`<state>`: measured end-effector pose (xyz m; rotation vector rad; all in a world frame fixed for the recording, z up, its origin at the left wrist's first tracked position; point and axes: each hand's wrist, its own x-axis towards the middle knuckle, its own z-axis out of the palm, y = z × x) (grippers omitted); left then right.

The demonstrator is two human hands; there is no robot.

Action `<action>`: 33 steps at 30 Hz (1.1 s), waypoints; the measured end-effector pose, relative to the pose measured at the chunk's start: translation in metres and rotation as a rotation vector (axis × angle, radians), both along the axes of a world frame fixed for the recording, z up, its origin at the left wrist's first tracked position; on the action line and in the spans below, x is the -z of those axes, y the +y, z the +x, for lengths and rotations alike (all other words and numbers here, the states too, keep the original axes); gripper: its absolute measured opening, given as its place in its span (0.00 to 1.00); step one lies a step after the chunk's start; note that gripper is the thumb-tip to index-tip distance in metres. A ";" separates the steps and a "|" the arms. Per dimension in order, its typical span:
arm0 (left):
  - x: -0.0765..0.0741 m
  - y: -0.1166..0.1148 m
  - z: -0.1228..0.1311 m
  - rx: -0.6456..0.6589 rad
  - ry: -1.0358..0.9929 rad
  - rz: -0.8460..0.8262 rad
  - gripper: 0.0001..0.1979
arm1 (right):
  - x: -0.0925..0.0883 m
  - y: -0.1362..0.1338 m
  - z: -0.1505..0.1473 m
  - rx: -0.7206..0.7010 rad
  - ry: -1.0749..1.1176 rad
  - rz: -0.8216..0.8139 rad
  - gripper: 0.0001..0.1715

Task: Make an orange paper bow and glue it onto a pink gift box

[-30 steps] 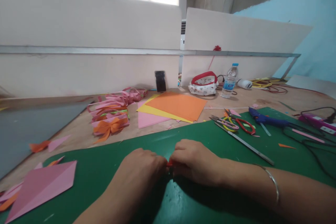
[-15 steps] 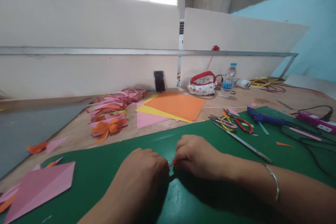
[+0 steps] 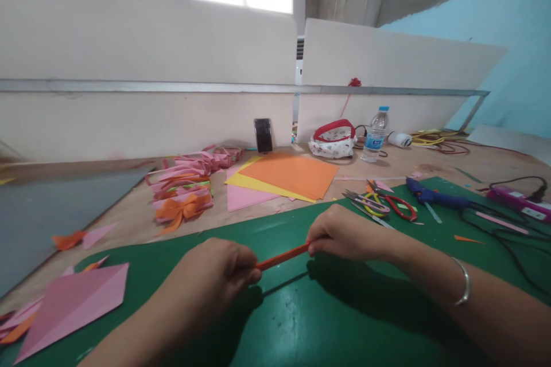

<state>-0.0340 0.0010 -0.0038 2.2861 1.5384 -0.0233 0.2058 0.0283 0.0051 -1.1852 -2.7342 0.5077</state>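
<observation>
A narrow orange paper strip [image 3: 283,257] is stretched between my two hands, just above the green cutting mat [image 3: 297,321]. My left hand [image 3: 219,266] pinches its left end, and my right hand [image 3: 333,232] pinches the other, slightly higher end. The strip casts a thin shadow on the mat. Beyond my right hand lie thread snips [image 3: 368,202] and red-handled scissors [image 3: 400,207]. At the lower left rests folded pink paper [image 3: 80,304] over other paper pieces.
Orange sheets [image 3: 293,172] overlap yellow and pink ones behind the mat. Paper bows [image 3: 183,209] are piled at the left. A glue gun [image 3: 437,195] with its cable lies right. Along the back stand a phone [image 3: 263,135], a pouch [image 3: 333,140] and a water bottle [image 3: 375,136].
My hands have drawn apart, the left toward the left and the right toward the right. A longer stretch of the orange strip now shows between them.
</observation>
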 end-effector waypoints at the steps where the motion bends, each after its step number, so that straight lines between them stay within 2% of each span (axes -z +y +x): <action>1: 0.000 -0.001 -0.001 -0.006 -0.029 -0.037 0.16 | -0.002 0.000 0.001 -0.001 0.004 -0.022 0.06; 4: -0.003 -0.004 -0.002 -0.021 -0.126 -0.147 0.17 | -0.008 0.000 0.006 -0.010 0.015 -0.068 0.08; 7: -0.007 -0.005 -0.005 -0.038 -0.194 -0.212 0.15 | -0.012 0.004 0.013 0.014 0.033 -0.082 0.17; 9: -0.007 -0.002 -0.005 -0.053 -0.192 -0.189 0.15 | -0.013 0.007 0.015 0.056 0.071 0.013 0.22; 11: -0.005 0.000 -0.003 -0.061 -0.157 -0.117 0.14 | -0.011 0.006 0.011 0.082 0.121 0.195 0.19; 13: -0.003 -0.001 0.003 -0.053 -0.118 -0.024 0.13 | -0.004 0.000 -0.001 0.027 0.143 0.353 0.19; 15: 0.001 -0.005 0.013 -0.029 -0.095 0.052 0.13 | 0.006 -0.011 -0.016 -0.093 0.091 0.411 0.22; 17: 0.004 -0.010 0.022 0.010 -0.089 0.090 0.13 | 0.016 -0.020 -0.030 -0.189 -0.026 0.407 0.15; 20: 0.007 -0.013 0.026 0.067 -0.033 0.119 0.16 | 0.023 -0.024 -0.036 -0.206 -0.141 0.383 0.06; 23: 0.008 -0.009 0.019 0.076 0.026 0.142 0.19 | 0.020 -0.016 -0.025 -0.156 -0.133 0.367 0.04; 26: 0.004 -0.001 0.006 0.049 0.026 0.142 0.18 | 0.012 -0.004 -0.010 -0.080 -0.075 0.339 0.05; 30: -0.005 0.008 -0.013 -0.007 0.023 0.161 0.15 | 0.005 0.008 0.004 -0.035 -0.049 0.329 0.05; 33: -0.012 0.015 -0.028 -0.091 0.030 0.243 0.14 | 0.003 0.014 0.011 0.013 -0.045 0.369 0.07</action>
